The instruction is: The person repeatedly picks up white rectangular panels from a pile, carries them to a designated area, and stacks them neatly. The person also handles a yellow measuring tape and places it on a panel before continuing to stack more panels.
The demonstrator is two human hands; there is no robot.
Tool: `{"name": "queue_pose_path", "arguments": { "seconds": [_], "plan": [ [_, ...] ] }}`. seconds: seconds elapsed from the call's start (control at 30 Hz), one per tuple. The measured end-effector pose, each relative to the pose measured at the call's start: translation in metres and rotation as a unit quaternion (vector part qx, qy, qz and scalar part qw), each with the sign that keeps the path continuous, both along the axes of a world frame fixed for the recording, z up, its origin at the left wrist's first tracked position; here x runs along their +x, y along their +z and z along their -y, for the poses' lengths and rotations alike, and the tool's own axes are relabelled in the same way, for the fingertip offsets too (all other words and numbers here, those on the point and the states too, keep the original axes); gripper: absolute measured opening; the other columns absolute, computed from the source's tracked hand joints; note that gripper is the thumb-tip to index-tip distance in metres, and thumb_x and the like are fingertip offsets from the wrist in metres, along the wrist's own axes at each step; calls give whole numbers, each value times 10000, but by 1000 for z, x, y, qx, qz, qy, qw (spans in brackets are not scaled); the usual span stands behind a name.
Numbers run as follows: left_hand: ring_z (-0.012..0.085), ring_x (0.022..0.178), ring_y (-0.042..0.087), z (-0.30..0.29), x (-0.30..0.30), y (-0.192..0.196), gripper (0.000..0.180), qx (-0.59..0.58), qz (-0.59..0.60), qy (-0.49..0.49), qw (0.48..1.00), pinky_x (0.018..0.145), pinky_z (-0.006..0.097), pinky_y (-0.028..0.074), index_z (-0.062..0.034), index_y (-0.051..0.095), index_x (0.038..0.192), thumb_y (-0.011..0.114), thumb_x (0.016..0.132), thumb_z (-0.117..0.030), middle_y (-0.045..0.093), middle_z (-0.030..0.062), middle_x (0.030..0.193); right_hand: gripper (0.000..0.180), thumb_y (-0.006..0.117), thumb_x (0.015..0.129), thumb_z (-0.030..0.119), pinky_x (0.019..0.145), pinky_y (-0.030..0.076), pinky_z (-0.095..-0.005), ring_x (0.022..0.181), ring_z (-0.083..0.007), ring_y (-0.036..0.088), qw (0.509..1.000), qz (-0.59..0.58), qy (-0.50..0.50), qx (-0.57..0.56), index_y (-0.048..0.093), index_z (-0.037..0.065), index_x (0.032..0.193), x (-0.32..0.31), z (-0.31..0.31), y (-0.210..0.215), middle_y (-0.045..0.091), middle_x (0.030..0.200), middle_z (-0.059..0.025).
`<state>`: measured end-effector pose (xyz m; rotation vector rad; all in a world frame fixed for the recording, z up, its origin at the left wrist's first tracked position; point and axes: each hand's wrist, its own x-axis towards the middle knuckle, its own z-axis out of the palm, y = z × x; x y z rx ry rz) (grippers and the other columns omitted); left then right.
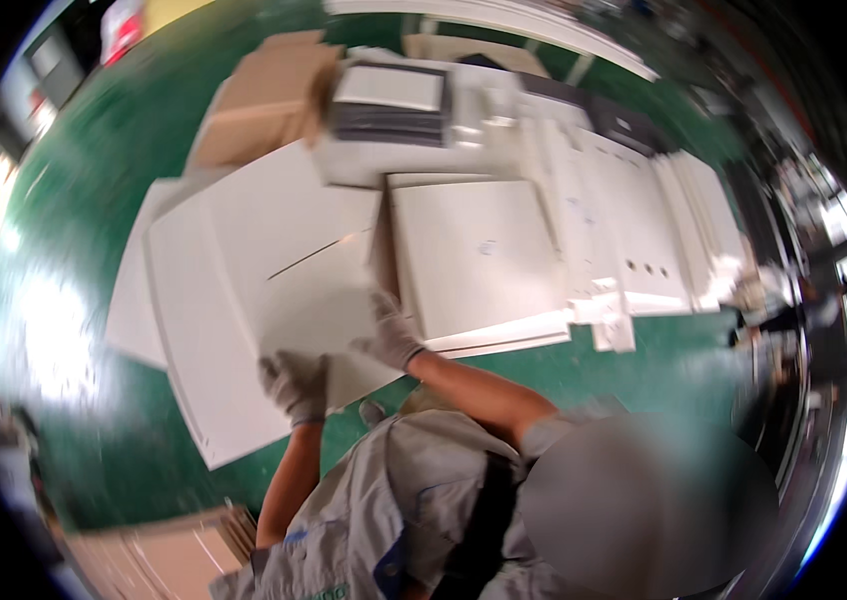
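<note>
A smooth white panel (319, 300) lies between my hands, over larger white sheets. My left hand (296, 386), in a pale glove, holds its near left part with bent fingers. At its right side my right hand (391, 338), also gloved, grips the edge, thumb apart from the fingers. Beneath and to the left spreads a large white board (209, 290). Right of my right hand a stack of white panels (479, 255) shows a small mark on its top one. Blur hides the exact finger contact.
Brown cardboard (269, 95) and a dark grey stack with a white piece (389, 90) lie at the far side. More white panels (634, 220), some with holes, stand to the right. Flat cartons (159, 555) lie near left on the green floor (64, 250).
</note>
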<state>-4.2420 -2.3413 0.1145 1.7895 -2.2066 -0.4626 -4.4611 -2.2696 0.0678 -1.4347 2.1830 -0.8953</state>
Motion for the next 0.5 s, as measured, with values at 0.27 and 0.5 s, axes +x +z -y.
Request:
{"name": "queue_pose_path", "arguments": {
  "seconds": [0.27, 0.5],
  "plan": [
    [451, 1425, 397, -3, -10, -13, 864, -77, -10, 21, 997, 1145, 495, 411, 16, 529, 1409, 849, 770, -470, 398, 293, 1540, 1151, 786, 771, 600, 1239, 274, -377, 1503, -387, 297, 981, 98, -127, 109, 267, -30, 1583, -96, -61, 52, 327, 1618, -238],
    [427, 1410, 442, -36, -86, 4, 535, -212, -78, -27, 974, 1097, 510, 464, -8, 569, 1373, 746, 938, -263, 427, 253, 1539, 1198, 741, 793, 628, 1265, 99, -535, 1558, -447, 129, 848, -146, -414, 297, 139, 11, 1625, -341, -226, 36, 150, 1682, -271]
  ]
}}
